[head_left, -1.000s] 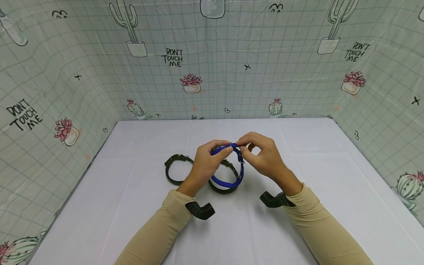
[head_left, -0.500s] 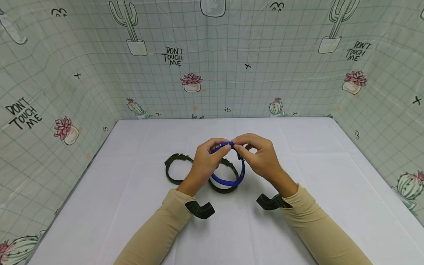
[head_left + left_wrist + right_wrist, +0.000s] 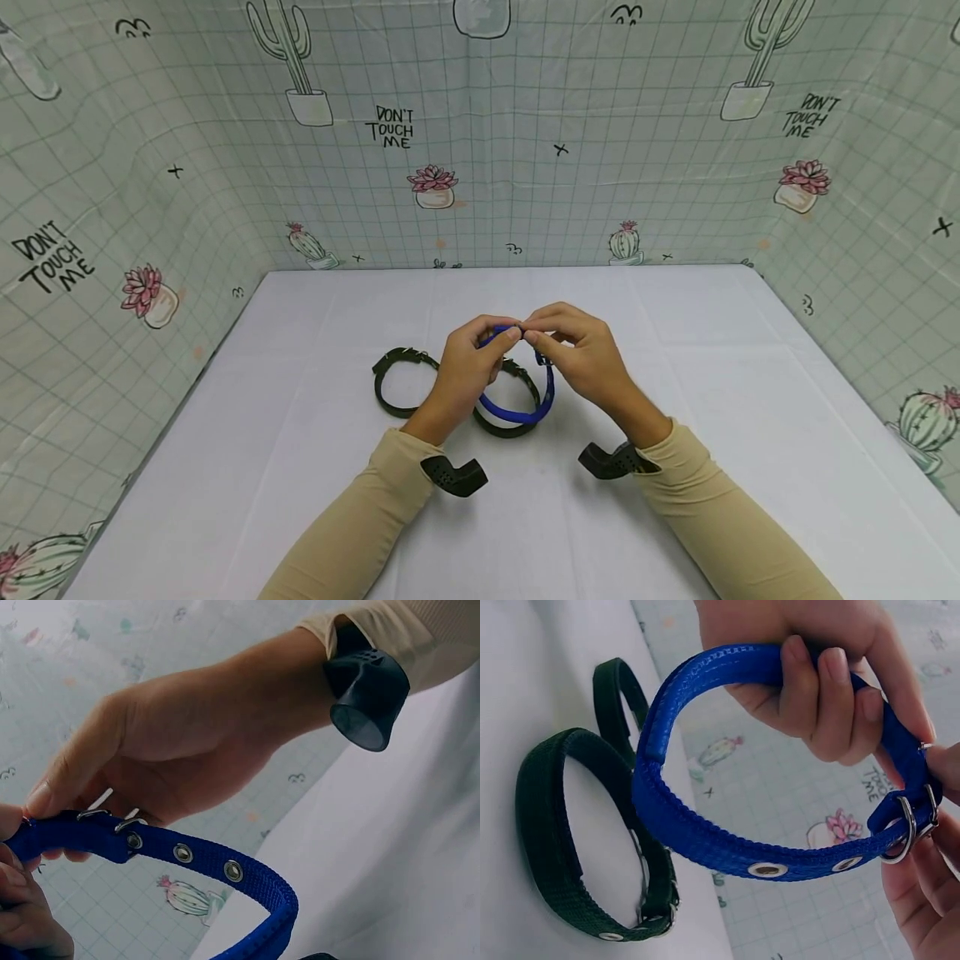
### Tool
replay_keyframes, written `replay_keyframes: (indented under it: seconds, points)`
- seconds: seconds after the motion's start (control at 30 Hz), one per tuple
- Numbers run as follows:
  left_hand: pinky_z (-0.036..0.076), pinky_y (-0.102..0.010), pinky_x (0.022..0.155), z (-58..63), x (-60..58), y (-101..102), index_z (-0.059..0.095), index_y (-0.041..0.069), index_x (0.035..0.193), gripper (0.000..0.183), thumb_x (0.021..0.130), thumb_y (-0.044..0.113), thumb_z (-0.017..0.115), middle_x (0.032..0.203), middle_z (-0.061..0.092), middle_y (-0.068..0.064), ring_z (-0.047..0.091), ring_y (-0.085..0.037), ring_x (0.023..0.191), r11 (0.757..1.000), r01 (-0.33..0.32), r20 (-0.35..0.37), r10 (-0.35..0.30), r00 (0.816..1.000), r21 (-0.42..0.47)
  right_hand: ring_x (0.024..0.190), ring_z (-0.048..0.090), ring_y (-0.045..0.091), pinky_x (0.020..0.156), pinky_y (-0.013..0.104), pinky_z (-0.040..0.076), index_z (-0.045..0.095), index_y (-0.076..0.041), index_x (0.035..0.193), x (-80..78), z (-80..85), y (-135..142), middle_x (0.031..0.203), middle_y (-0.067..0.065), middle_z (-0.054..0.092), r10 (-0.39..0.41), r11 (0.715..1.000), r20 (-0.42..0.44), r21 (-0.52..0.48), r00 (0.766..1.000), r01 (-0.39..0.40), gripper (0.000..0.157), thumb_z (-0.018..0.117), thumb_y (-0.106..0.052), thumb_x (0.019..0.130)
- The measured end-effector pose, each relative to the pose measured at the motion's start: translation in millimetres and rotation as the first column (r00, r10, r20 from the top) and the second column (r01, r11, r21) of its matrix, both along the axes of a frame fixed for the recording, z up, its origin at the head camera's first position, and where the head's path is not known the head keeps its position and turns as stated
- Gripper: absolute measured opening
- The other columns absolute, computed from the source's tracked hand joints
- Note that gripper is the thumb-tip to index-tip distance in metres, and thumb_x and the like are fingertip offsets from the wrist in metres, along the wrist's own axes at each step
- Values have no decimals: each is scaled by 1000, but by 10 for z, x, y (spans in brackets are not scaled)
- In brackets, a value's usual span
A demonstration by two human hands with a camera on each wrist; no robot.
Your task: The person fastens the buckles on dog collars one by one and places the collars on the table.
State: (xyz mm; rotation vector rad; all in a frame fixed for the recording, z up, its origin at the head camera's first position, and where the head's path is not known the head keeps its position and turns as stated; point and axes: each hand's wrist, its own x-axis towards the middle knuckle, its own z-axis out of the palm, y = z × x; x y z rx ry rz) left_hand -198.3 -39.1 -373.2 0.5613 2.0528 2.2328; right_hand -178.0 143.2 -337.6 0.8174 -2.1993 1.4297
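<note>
A blue dog collar, closed into a loop, is held up in front of me between both hands. My left hand grips its upper part between thumb and curled fingers. From the other side my right hand pinches the strap beside the left fingertips, at the metal buckle. A D-ring shows next to the buckle, and metal eyelets run along the strap. The strap's end is mostly hidden by the fingers. Behind the loop lies a dark green collar, partly overlapped by it.
Another dark green collar lies on the white table, left of the first and partly hidden by my left hand. Dark wrist cameras sit at both cuffs. A grid-patterned cloth with cactus drawings rises behind the table and at its sides.
My right hand has moved a little left, up against the left fingertips, and its fingers now cover the pinched part of the blue collar. The left hand and the green collars have hardly moved.
</note>
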Motion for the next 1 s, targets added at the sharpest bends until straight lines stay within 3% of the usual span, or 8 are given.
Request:
replay_keyframes:
  seconds: [0.3, 0.5, 0.67, 0.83, 1.0]
  points:
    - [29, -24, 45, -4, -5, -12, 67, 2, 116, 26, 101, 22, 63, 64, 44, 0, 35, -12, 49, 999, -24, -4, 24, 1000, 23, 96, 62, 21, 77, 25, 52, 75, 1, 112, -198, -291, 90, 111, 10, 69, 12, 999, 12, 52, 1000, -13, 23, 70, 5, 90]
    - [29, -23, 45, 7, -24, -2, 66, 2, 119, 27, 101, 23, 63, 66, 45, 0, 36, -12, 50, 999, -38, 16, 37, 999, 30, 95, 63, 16, 76, 28, 55, 75, -9, 118, -224, -307, 144, 112, 2, 69, -13, 998, 38, 54, 999, 11, 26, 72, -5, 93]
    - [29, -23, 46, 11, -40, -25, 65, 2, 121, 28, 102, 22, 62, 68, 45, 0, 37, -11, 50, 995, -57, 79, 51, 996, 77, 96, 65, 16, 75, 32, 55, 72, -12, 122, -205, -299, 192, 110, -1, 70, -59, 991, 97, 126, 994, 47, 28, 72, -16, 94]
    - [29, -20, 45, 15, -72, -60, 63, 1, 120, 25, 103, 18, 60, 70, 44, 0, 37, -8, 50, 973, -93, 160, 59, 985, 209, 85, 66, 17, 70, 35, 54, 67, -11, 130, -196, -338, 245, 101, 0, 71, -79, 976, 274, 217, 959, 18, 40, 72, -27, 94]
    - [31, -19, 45, 4, -88, -57, 60, 0, 122, 24, 104, 16, 56, 72, 43, -1, 37, -7, 50, 962, -81, 178, 35, 983, 259, 71, 64, 32, 58, 35, 52, 66, -3, 128, -201, -397, 324, 89, 8, 71, -18, 976, 417, 203, 909, -73, 42, 72, -27, 94]
